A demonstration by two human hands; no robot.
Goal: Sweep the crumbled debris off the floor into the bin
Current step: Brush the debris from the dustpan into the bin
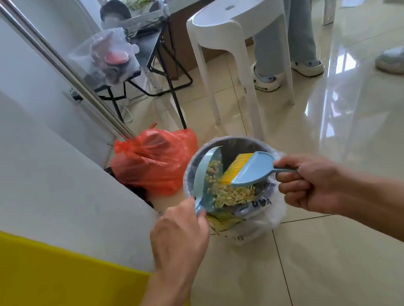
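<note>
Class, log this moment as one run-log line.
left hand: tilts dustpan | right hand: brush | debris above bin

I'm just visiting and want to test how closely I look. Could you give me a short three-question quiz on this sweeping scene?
1. True or false: the dustpan is tilted over the bin.
2. Which of the hands holds the brush: A) left hand B) right hand
3. What colour is the tied bag beside the bin?

Key: 1. True; the yellowish debris is still in the pan. 2. B. 3. Orange.
</note>
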